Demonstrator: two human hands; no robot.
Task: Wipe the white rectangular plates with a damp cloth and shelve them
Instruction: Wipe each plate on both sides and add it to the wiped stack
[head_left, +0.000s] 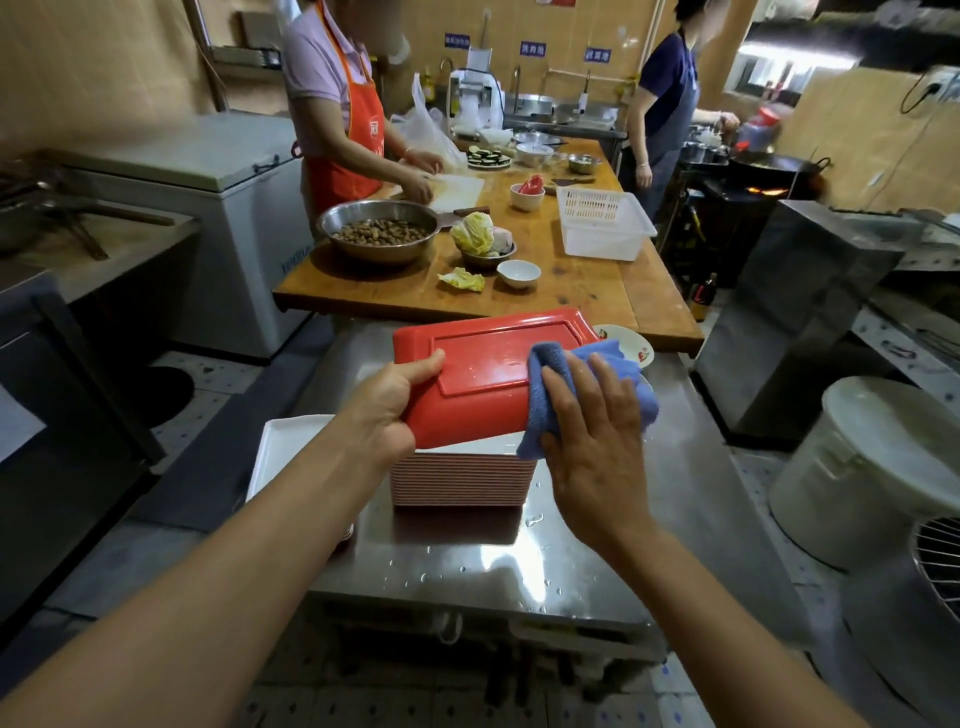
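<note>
Gripping the upturned plate (483, 374) tilted over the stack (462, 478), the left hand (387, 410) steadies it while the right hand (592, 431) presses the cloth (571, 379) flat-fingered against its right end.

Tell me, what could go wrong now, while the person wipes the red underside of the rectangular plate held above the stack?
1. The red rectangular plate looks wet, and the left hand grips only one end of it, so it might slip onto the stack of plates.
2. The right hand presses the blue cloth at the far end; a hard push could tilt the plate.
3. Water drops lie on the steel table, so wiped plates set there may get wet again.
</note>
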